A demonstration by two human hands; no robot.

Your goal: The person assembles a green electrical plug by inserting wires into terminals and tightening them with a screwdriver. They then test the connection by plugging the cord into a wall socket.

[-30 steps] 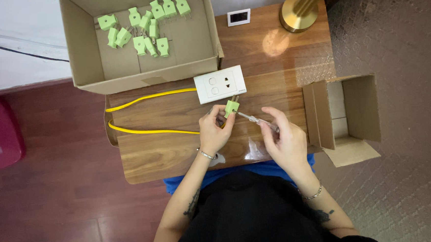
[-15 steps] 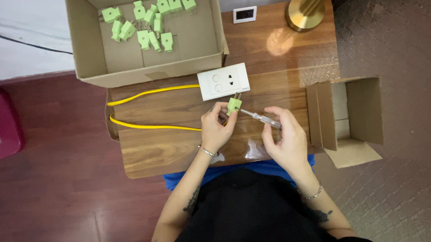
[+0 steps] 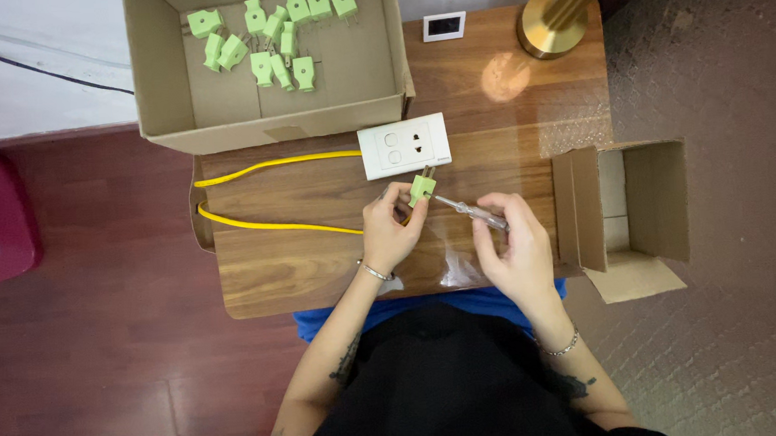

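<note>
While the near edge of the wooden table [image 3: 321, 283] runs just in front of the person's lap, both hands work over its front half. Fingers of the left hand [image 3: 389, 236] pinch a light green plug [image 3: 421, 188], held up with its two metal prongs pointing away toward the far side. Closed around a small screwdriver [image 3: 469, 212], the right hand [image 3: 518, 251] holds the tool with its tip meeting the plug's side. Two bits of clear plastic wrap [image 3: 457, 272] lie at the near edge between the wrists.

Left of the hands, bare wood stretches to the table's left edge, crossed by a yellow cable [image 3: 273, 226] that loops over that edge and comes back. That cable runs to a white rectangular socket plate [image 3: 404, 145], which lies flat just beyond the plug. At the right edge a small cardboard box [image 3: 644, 209] stands open on its side, partly overhanging.

Farther off, a large open cardboard box [image 3: 268, 118] overlaps the far left corner, with about a dozen more green plugs [image 3: 272, 38] scattered inside. Beside it sits a small white square frame [image 3: 443, 26], and at the far right corner a brass lamp base [image 3: 555, 28].
</note>
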